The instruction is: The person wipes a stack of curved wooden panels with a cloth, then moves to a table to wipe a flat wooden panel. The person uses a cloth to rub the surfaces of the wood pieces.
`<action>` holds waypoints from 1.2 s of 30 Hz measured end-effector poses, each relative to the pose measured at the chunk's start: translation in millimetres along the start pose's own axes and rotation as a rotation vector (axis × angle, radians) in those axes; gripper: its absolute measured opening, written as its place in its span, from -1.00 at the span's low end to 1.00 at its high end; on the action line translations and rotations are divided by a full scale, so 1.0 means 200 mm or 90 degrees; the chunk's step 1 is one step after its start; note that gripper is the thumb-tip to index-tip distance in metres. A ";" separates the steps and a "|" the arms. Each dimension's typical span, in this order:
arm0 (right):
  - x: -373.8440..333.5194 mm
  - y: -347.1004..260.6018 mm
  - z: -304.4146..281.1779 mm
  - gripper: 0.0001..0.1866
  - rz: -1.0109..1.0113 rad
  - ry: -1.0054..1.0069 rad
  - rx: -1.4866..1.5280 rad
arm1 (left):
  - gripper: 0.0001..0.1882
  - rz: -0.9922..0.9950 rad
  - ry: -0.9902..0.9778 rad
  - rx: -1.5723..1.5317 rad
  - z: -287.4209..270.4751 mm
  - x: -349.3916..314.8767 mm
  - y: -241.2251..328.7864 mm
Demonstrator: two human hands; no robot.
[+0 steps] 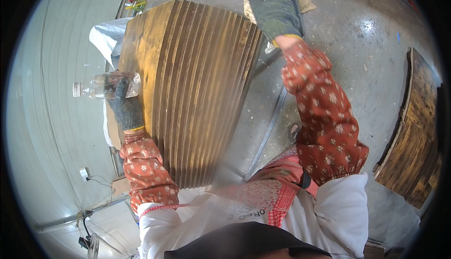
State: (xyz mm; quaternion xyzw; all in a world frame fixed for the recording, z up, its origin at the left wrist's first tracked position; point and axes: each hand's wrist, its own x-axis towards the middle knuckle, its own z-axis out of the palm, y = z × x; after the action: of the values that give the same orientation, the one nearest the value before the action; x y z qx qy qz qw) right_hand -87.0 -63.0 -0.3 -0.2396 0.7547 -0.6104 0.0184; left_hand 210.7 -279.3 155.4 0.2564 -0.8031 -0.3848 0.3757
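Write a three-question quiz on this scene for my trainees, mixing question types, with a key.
1. The left hand holds: a) a hammer; b) a clear bottle; c) a paintbrush.
2. True or false: the brown boards beside the left hand lie scattered apart.
3. Fill in: the ____ hand grips a crumpled whitish cloth.

Key: 1. b; 2. false, they are packed close together; 3. right hand.

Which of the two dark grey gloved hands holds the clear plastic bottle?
The left gloved hand holds the clear plastic bottle; the right gloved hand instead holds a crumpled whitish cloth.
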 end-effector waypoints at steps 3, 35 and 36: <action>-0.26 0.04 -0.06 -0.68 -0.015 0.151 0.072 | -0.57 -0.023 -0.010 -0.149 0.00 -0.01 0.01; -0.36 -0.09 -0.58 -0.59 0.528 -0.477 0.927 | -0.26 -0.258 -0.051 -0.093 0.58 -1.03 0.37; -0.35 -0.08 -0.54 -0.61 0.466 -0.455 0.743 | -0.19 -0.309 -0.042 -0.082 0.64 -1.08 0.34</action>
State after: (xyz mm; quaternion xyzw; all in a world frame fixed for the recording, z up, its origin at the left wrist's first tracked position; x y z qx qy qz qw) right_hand -53.4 61.3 24.2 -0.1088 0.2902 -0.7499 0.5844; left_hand 226.7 -34.5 69.0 0.4044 -0.7035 -0.5225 0.2617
